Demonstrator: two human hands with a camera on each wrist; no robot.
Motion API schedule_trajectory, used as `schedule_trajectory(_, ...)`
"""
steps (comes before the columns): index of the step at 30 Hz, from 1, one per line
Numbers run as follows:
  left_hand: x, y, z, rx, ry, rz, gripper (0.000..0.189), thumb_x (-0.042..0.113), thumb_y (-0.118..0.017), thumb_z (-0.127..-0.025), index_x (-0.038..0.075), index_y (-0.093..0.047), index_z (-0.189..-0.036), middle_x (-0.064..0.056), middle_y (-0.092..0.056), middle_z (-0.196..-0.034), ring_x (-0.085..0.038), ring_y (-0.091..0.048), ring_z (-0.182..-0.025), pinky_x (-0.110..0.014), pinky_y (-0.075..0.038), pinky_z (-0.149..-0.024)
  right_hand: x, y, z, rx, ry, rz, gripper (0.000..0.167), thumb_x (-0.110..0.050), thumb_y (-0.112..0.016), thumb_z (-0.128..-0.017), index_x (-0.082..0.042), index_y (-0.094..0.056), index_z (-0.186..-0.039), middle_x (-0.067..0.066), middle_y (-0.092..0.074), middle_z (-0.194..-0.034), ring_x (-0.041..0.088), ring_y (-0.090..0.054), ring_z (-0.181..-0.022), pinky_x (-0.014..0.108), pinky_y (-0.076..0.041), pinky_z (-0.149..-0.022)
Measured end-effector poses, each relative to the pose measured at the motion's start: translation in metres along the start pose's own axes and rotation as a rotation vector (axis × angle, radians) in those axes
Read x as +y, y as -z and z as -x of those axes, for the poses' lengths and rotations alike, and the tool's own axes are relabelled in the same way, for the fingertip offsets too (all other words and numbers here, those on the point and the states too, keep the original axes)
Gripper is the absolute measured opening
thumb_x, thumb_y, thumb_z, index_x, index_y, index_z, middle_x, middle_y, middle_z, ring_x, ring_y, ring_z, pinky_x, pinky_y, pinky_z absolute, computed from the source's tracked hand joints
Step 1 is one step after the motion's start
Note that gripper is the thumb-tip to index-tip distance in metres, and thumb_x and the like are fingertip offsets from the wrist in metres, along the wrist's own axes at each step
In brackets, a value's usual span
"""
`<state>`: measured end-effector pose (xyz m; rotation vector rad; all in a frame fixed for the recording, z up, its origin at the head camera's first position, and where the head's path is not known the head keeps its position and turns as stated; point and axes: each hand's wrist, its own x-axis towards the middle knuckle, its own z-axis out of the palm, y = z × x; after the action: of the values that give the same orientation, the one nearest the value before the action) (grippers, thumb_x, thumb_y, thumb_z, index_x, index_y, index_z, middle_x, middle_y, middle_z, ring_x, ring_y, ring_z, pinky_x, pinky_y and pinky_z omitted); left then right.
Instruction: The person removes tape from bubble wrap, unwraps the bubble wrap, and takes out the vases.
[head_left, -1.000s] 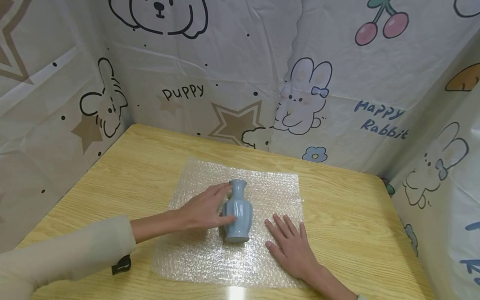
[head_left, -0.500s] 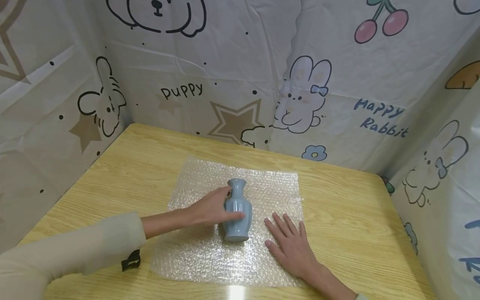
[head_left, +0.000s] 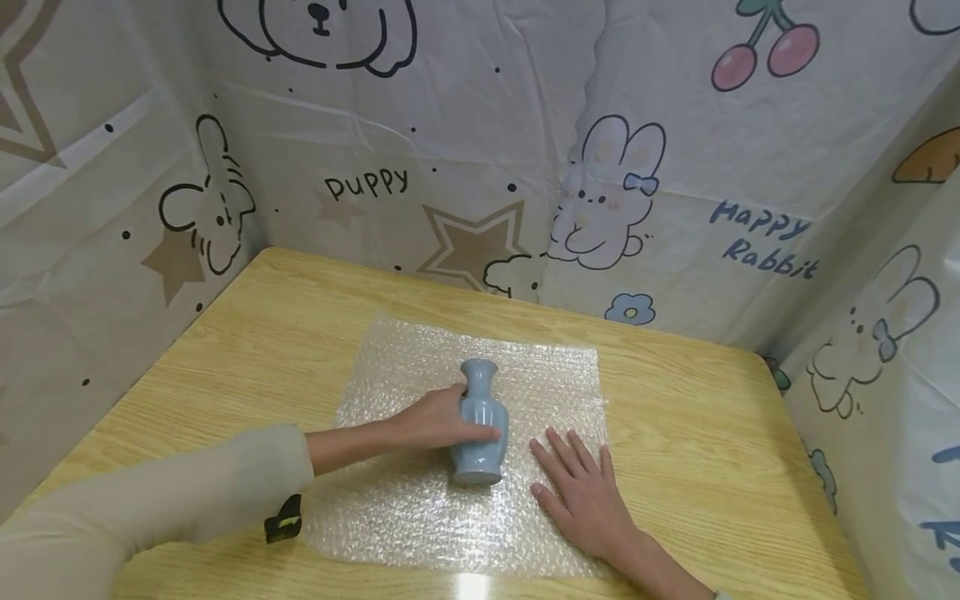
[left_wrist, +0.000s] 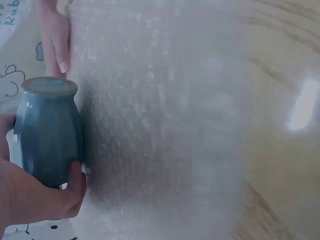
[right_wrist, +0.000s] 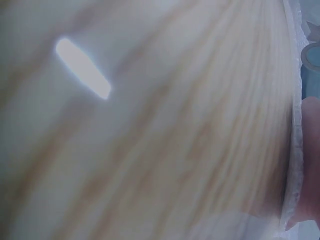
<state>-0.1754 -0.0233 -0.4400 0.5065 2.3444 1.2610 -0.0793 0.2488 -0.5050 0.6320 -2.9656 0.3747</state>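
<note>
A glossy light-blue vase [head_left: 480, 458] lies on its side over a sheet of bubble wrap [head_left: 420, 533], neck toward the far side and base toward me. My left hand [head_left: 433, 419] grips its body from the left, thumb across the top; the fingers on the far side are mostly hidden in the head view. In the left wrist view the vase [left_wrist: 50, 135] shows its round base between thumb and fingers. To the right, my right hand [head_left: 587, 502] rests flat on the wrap's right part with fingers spread, apart from the vase.
The wood-grain table [head_left: 697, 467] extends around the wrap on all sides. Cartoon-printed cloth [head_left: 360, 233] hangs along its back, left and right. A black strap-like item [head_left: 283, 519] sits below my left sleeve.
My left hand has slid right and closed round the vase, its thumb reaching farther across the body. The vase has barely moved. My right hand stays in place.
</note>
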Motion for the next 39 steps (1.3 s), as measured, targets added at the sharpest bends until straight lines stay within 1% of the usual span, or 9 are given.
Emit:
schedule_trajectory(5,0.007,-0.001,-0.004,-0.057,0.058,0.076,0.09,0.041,-0.081,-0.078,-0.007,-0.042,-0.143,-0.008,-0.067,-0.102,-0.019,-0.066,-0.085,-0.036,-0.056,-0.078,0.0,0.0,0.001,0.002,-0.008,0.001,0.056,-0.05,-0.043,-0.104,-0.027,-0.039,-0.155,0.005,-0.03,-0.161,0.036,-0.02,-0.148,0.076,-0.01,-0.108)
schedule_trajectory(8,0.011,-0.002,-0.004,-0.074,0.085,0.123,0.089,0.04,-0.081,-0.078,-0.005,-0.041,-0.144,-0.008,-0.067,-0.101,-0.02,-0.067,-0.084,-0.036,-0.056,-0.077,0.0,0.0,0.001,-0.003,-0.013,-0.003,0.057,-0.05,-0.042,-0.104,-0.027,-0.039,-0.155,0.005,-0.029,-0.161,0.036,-0.019,-0.148,0.076,-0.01,-0.108)
schedule_trajectory(11,0.014,-0.004,-0.005,-0.063,0.108,0.112,0.093,0.045,-0.08,-0.078,-0.005,-0.04,-0.145,-0.007,-0.067,-0.1,-0.02,-0.066,-0.083,-0.036,-0.056,-0.077,0.0,0.0,0.001,-0.01,-0.021,-0.003,0.057,-0.051,-0.042,-0.104,-0.027,-0.038,-0.156,0.005,-0.029,-0.162,0.035,-0.019,-0.149,0.076,-0.01,-0.108)
schedule_trajectory(14,0.017,-0.006,-0.004,-0.054,0.116,0.1,0.094,0.045,-0.082,-0.077,-0.005,-0.04,-0.146,-0.008,-0.067,-0.102,-0.02,-0.066,-0.084,-0.037,-0.056,-0.078,0.001,-0.001,0.002,-0.015,-0.023,0.001,0.057,-0.051,-0.042,-0.104,-0.027,-0.038,-0.156,0.005,-0.028,-0.162,0.035,-0.018,-0.149,0.076,-0.01,-0.108)
schedule_trajectory(19,0.018,-0.008,-0.003,-0.062,0.135,0.157,0.091,0.031,-0.087,-0.074,-0.008,-0.039,-0.142,-0.011,-0.065,-0.104,-0.024,-0.066,-0.087,-0.039,-0.057,-0.079,0.001,-0.001,0.003,-0.005,-0.018,0.005,0.057,-0.05,-0.043,-0.104,-0.027,-0.039,-0.155,0.006,-0.029,-0.161,0.036,-0.019,-0.148,0.076,-0.01,-0.108)
schedule_trajectory(23,0.018,-0.009,-0.001,-0.055,0.149,0.158,0.094,0.027,-0.089,-0.07,-0.01,-0.038,-0.14,-0.013,-0.063,-0.104,-0.025,-0.065,-0.088,-0.039,-0.057,-0.078,0.001,-0.001,0.003,-0.001,-0.02,0.007,0.057,-0.05,-0.043,-0.104,-0.027,-0.039,-0.155,0.005,-0.029,-0.161,0.035,-0.02,-0.148,0.075,-0.01,-0.108)
schedule_trajectory(30,0.023,-0.011,0.01,-0.019,0.117,0.066,0.097,0.029,-0.09,-0.068,-0.009,-0.038,-0.14,-0.014,-0.062,-0.104,-0.025,-0.065,-0.088,-0.039,-0.058,-0.077,0.0,-0.001,0.003,-0.004,-0.016,-0.001,0.057,-0.05,-0.043,-0.104,-0.027,-0.039,-0.155,0.005,-0.03,-0.161,0.036,-0.02,-0.148,0.075,-0.01,-0.108)
schedule_trajectory(34,0.024,-0.013,0.017,-0.03,0.055,0.107,0.1,0.022,-0.091,-0.066,-0.008,-0.035,-0.143,-0.015,-0.061,-0.109,-0.027,-0.065,-0.092,-0.044,-0.058,-0.078,0.0,-0.001,0.002,-0.004,-0.015,0.005,0.057,-0.051,-0.042,-0.104,-0.028,-0.037,-0.156,0.004,-0.029,-0.162,0.035,-0.019,-0.149,0.075,-0.009,-0.109)
schedule_trajectory(39,0.026,-0.011,0.024,-0.075,-0.012,0.124,0.1,0.013,-0.091,-0.065,-0.007,-0.034,-0.145,-0.016,-0.059,-0.116,-0.032,-0.063,-0.101,-0.052,-0.055,-0.085,0.001,-0.002,0.001,0.004,-0.012,0.013,0.057,-0.051,-0.042,-0.104,-0.029,-0.037,-0.156,0.003,-0.029,-0.162,0.034,-0.02,-0.148,0.074,-0.01,-0.109)
